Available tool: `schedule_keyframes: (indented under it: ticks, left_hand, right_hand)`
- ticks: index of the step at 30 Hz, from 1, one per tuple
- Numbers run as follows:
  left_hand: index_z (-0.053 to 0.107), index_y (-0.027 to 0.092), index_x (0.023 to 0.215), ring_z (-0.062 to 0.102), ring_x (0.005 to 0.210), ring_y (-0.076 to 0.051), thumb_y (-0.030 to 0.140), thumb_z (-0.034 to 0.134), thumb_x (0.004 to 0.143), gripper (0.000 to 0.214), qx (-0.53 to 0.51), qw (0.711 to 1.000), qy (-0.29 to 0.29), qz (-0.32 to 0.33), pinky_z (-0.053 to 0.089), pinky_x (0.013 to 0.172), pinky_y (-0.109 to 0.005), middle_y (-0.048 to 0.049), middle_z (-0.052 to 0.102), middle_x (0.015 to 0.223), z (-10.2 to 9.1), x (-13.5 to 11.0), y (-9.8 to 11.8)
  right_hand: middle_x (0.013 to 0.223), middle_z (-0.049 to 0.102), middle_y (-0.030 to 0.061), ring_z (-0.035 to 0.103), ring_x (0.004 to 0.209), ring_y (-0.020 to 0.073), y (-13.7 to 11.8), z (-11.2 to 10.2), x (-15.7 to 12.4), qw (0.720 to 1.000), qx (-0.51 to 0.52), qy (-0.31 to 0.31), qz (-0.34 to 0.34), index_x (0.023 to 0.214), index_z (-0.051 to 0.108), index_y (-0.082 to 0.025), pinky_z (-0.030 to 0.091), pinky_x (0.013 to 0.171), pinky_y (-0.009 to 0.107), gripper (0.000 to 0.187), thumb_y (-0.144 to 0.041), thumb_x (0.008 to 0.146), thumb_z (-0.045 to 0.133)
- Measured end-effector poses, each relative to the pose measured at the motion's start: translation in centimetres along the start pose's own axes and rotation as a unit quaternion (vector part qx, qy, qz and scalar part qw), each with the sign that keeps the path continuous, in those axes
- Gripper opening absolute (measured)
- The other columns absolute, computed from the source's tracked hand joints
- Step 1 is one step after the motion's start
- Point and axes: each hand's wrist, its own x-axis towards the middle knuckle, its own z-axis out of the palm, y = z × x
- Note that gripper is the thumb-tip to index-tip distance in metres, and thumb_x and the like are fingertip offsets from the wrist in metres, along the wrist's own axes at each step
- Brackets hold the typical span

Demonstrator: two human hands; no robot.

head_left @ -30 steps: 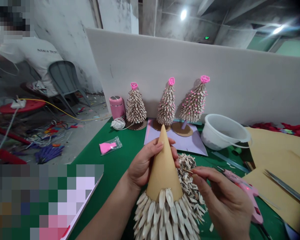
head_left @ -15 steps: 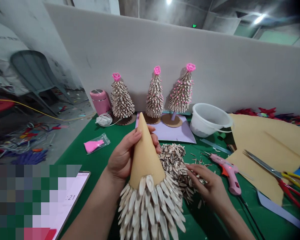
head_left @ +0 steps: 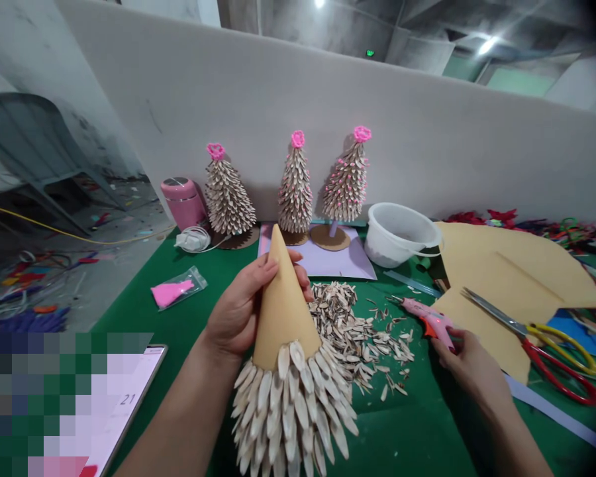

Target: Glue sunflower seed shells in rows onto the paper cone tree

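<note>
Left hand: grasping the bare upper part of the tan cone, thumb on the near face, fingers round the far side. Cone is front and centre over the bench, tip up and leaning slightly left. Lower part is ringed with overlapping pale seed shells; upper part is plain. Base runs out of frame, so can't tell if it rests on anything.

Right hand: fingers closed round the handle of the pink hot glue gun, nozzle pointing left, red trigger visible. Can't tell if the gun is lifted off the green surface.

Loose shell pile sits just right of the cone, scattering toward the gun. Scissors with red and yellow handles lie right of the gun, blades over the kraft paper.

Back row, left to right: pink flask, finished-looking shell tree, middle shell tree, right shell tree with pink dots, white bucket. All three trees have pink toppers and brown bases. Lilac sheet is under the right two. Plastic bag with pink contents lies left, phone near my left forearm, partly pixelated.
</note>
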Motion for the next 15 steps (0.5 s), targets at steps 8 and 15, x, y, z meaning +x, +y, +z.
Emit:
schedule_keyframes:
  ticks: [8, 15]
  left_hand:
    - [0.055, 0.015, 0.094, 0.061, 0.069, -0.019, 0.027, 0.048, 0.079, 0.02, -0.019, 0.999, -0.032, 0.004, 0.048, 0.061, -0.029, -0.0055, 0.061, 0.075, -0.3, 0.1, -0.1]
    - [0.054, 0.015, 0.095, 0.061, 0.069, -0.019, 0.028, 0.046, 0.081, 0.021, -0.032, 0.998, -0.051, 0.013, 0.047, 0.061, -0.029, -0.0052, 0.06, 0.075, -0.6, 0.2, -0.4]
  right_hand:
    - [0.066, 0.067, 0.0012, 0.065, 0.059, 0.018, -2.1, -3.2, -1.5, 0.964, 0.259, -0.052, 0.0, 0.081, 0.064, -0.029, 0.049, 0.05, 0.024, 0.021, -0.047, 0.071, 0.057]
    - [0.05, 0.056, 0.0049, 0.055, 0.042, 0.017, -7.2, -4.7, -5.2, 0.9, 0.328, -0.266, -0.109, 0.075, 0.071, -0.022, 0.046, 0.035, 0.025, 0.027, -0.044, 0.075, 0.056]
